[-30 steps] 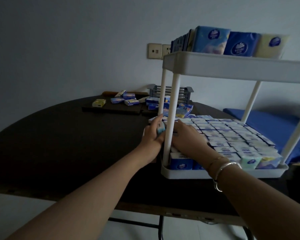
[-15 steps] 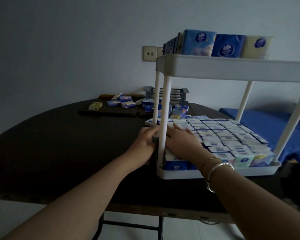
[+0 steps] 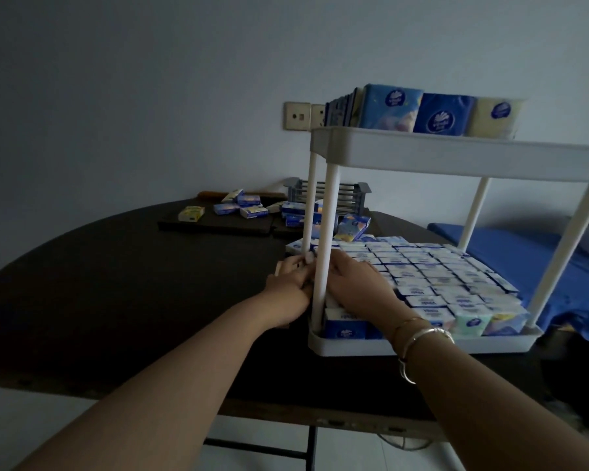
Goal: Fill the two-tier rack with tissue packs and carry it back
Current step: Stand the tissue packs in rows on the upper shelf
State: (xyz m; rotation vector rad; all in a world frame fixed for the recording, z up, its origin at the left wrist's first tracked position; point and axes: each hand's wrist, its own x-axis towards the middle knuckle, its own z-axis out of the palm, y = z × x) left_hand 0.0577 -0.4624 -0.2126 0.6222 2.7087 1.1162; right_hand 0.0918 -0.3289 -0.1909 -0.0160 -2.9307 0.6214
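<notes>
A white two-tier rack (image 3: pixel 422 346) stands on the dark round table (image 3: pixel 133 300). Its lower tier is packed with several rows of tissue packs (image 3: pixel 432 280) lying side by side. More packs (image 3: pixel 442 113) stand upright on the upper tier (image 3: pixel 456 154). My left hand (image 3: pixel 288 287) is outside the front-left post, at the lower tier's left edge, and its fingers hold a pale tissue pack (image 3: pixel 307 258) against the row there. My right hand (image 3: pixel 357 283) lies flat on the packs just inside that post, fingers straight. The post hides where the two hands meet.
Loose tissue packs (image 3: pixel 238 209) lie on a dark board (image 3: pixel 215 224) at the table's far side, beside a grey slatted basket (image 3: pixel 347 195). A wall socket (image 3: pixel 296 115) is behind the rack. A blue bed (image 3: pixel 524 253) sits to the right. The table's front edge (image 3: pixel 150 396) is close to me.
My left hand has come down with its pack from beside the post to the lower tier's left edge. My right hand stays flat on the packs.
</notes>
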